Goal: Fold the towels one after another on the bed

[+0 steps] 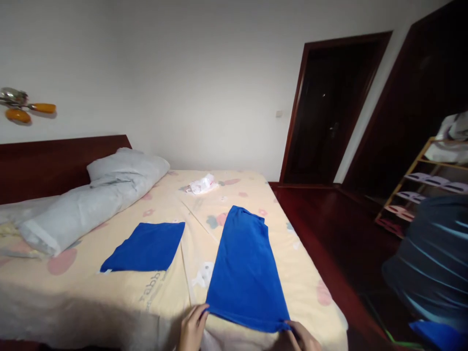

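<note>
A long blue cloth [248,268], perhaps a folded garment, lies over the near right part of the bed. My left hand [192,325] pinches its near left corner. At the near right corner, my right hand [302,336] grips the hem, with its fingers partly hidden by the frame's lower edge. The far end of this cloth shows stepped, layered edges. To the left, apart from both hands, a smaller blue cloth [148,246] rests flat with a small white tag at one corner.
A patterned bedsheet [197,219] covers the bed. A grey rolled quilt [98,200] lies by the headboard [54,163], and a crumpled white plastic bag [202,185] sits at the far side. Right of the bed stand a dark covered bulk [431,258] and a shoe rack [413,168].
</note>
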Demonstrator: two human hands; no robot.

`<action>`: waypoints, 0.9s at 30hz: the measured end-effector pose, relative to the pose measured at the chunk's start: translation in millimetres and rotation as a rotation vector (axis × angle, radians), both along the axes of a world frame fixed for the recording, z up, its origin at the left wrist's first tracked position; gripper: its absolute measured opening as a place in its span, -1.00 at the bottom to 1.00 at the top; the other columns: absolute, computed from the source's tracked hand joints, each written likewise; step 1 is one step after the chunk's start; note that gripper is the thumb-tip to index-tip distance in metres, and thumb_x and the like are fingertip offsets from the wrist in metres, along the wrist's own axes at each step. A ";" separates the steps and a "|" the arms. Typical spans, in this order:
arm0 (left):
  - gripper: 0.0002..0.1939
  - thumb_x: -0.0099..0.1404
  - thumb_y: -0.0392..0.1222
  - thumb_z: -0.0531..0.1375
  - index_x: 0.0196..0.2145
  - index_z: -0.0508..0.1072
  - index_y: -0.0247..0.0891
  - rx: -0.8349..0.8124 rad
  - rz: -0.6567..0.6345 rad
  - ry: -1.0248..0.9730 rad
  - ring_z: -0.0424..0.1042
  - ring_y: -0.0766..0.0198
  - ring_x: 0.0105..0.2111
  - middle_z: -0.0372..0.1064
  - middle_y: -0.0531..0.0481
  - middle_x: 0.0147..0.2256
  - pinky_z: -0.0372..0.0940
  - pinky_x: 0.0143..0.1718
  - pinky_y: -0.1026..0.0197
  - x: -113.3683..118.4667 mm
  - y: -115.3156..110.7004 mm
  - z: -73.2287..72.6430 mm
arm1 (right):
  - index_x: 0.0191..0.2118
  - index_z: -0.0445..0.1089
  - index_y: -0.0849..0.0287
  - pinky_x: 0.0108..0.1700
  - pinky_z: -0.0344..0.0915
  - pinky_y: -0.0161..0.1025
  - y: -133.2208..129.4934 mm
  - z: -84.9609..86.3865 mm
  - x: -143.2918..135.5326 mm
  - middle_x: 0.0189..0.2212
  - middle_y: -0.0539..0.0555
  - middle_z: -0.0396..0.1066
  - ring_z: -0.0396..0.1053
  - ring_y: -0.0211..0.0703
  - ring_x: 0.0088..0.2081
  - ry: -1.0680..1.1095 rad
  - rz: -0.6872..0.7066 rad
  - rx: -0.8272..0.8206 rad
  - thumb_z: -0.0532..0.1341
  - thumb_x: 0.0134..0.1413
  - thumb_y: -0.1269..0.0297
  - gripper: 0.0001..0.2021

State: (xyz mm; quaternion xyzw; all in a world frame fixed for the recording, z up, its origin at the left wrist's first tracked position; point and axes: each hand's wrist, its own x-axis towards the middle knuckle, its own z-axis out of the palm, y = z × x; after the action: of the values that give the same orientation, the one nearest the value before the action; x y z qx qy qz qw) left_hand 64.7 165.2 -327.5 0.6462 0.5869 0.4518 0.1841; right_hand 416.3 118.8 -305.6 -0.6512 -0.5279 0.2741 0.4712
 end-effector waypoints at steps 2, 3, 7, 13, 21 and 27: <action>-0.76 0.32 0.00 0.14 -0.19 0.60 0.01 -0.046 -0.062 0.016 0.56 0.02 -0.12 0.59 -0.05 -0.18 0.44 0.02 0.05 -3.8 -7.7 5.8 | -0.34 0.58 -0.16 -0.08 0.51 0.05 -11.9 -12.8 8.2 -0.24 0.14 0.60 0.54 0.26 -0.14 0.015 0.009 -0.061 0.24 -0.16 -0.18 -0.68; -0.74 0.34 0.00 0.13 -0.17 0.59 -0.02 -0.066 -0.084 0.023 0.54 0.03 -0.09 0.58 -0.06 -0.16 0.42 0.04 0.06 -3.4 -8.4 12.5 | -0.29 0.58 -0.15 -0.05 0.49 0.05 -15.4 -14.6 12.0 -0.19 0.12 0.60 0.53 0.25 -0.10 0.000 0.011 -0.073 0.23 -0.10 -0.16 -0.67; -0.76 0.33 -0.10 0.11 -0.21 0.57 -0.10 -0.139 -0.196 0.029 0.52 0.09 -0.13 0.56 -0.08 -0.21 0.42 -0.02 0.07 5.8 -3.5 23.6 | -0.23 0.56 -0.01 -0.15 0.48 0.00 -18.8 -11.4 14.2 -0.21 0.10 0.60 0.54 0.20 -0.17 -0.077 0.018 -0.117 0.16 0.03 -0.12 -0.63; -0.75 0.26 -0.22 0.12 -0.16 0.54 -0.14 -0.146 -0.168 -0.001 0.45 0.09 -0.05 0.48 -0.11 -0.09 0.37 0.03 0.03 18.3 -2.6 7.5 | -0.17 0.54 0.11 -0.01 0.41 -0.03 -18.2 -20.6 -2.9 -0.17 0.15 0.59 0.51 0.15 -0.08 -0.090 -0.025 -0.124 0.10 0.10 -0.12 -0.55; -0.73 0.28 -0.01 0.16 -0.20 0.52 -0.20 -0.247 -0.117 -0.090 0.46 0.09 -0.15 0.50 -0.08 -0.23 0.36 -0.07 0.10 23.5 15.8 16.6 | -0.29 0.55 0.15 0.05 0.30 0.08 -4.5 -20.2 17.8 -0.27 0.23 0.55 0.42 0.17 -0.13 -0.139 -0.100 -0.112 0.13 0.04 -0.23 -0.48; -0.52 0.38 0.21 0.02 -0.24 0.48 -0.26 -0.343 -0.142 -0.079 0.48 0.17 -0.31 0.47 -0.03 -0.39 0.34 -0.29 0.24 27.4 26.5 17.8 | -0.37 0.52 0.15 -0.15 0.36 -0.16 4.7 -15.9 28.2 -0.31 0.15 0.55 0.46 0.02 -0.22 -0.078 -0.005 -0.182 0.09 0.07 -0.29 -0.44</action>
State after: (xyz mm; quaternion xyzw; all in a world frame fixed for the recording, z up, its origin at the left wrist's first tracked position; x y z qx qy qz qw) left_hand 92.1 191.7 -309.7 0.6269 0.6005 0.3561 0.3459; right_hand 444.5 123.6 -321.5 -0.7027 -0.5172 0.2942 0.3901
